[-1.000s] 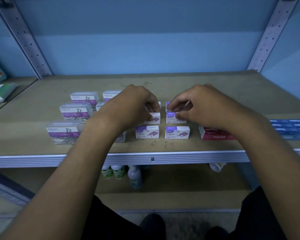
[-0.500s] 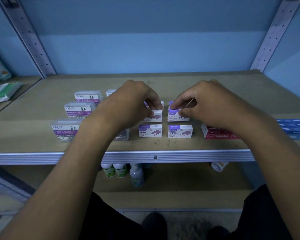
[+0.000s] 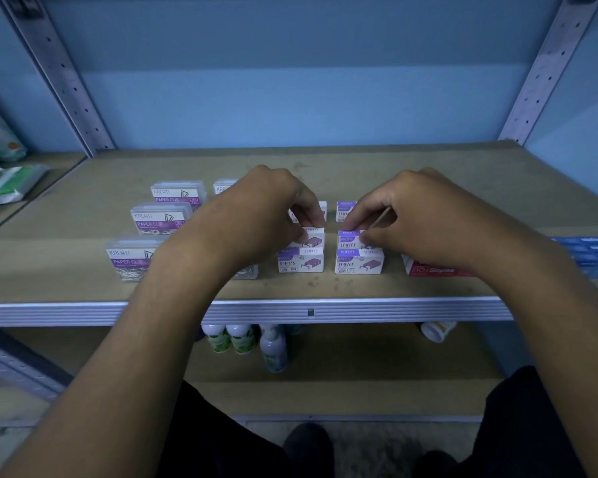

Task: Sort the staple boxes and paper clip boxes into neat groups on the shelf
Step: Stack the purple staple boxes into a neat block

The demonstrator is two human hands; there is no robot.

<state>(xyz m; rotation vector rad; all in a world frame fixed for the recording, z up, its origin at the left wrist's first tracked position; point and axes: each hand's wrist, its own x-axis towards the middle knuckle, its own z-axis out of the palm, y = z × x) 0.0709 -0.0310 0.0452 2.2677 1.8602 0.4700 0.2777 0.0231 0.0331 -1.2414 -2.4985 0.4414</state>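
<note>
On the left of the shelf point(image 3: 83, 288) we see clear paper clip boxes point(image 3: 161, 219) in a column running front to back, printed labels toward us, long sides parallel to the shelf edge. Our left hand point(image 3: 259, 215) pinches the left middle staple box point(image 3: 309, 238) with curled fingers. Our right hand point(image 3: 425, 219) pinches the right middle staple box point(image 3: 349, 239). The white-and-purple staple boxes form two columns, long axes left to right, labels facing us. A red staples box point(image 3: 432, 269) lies right.
</note>
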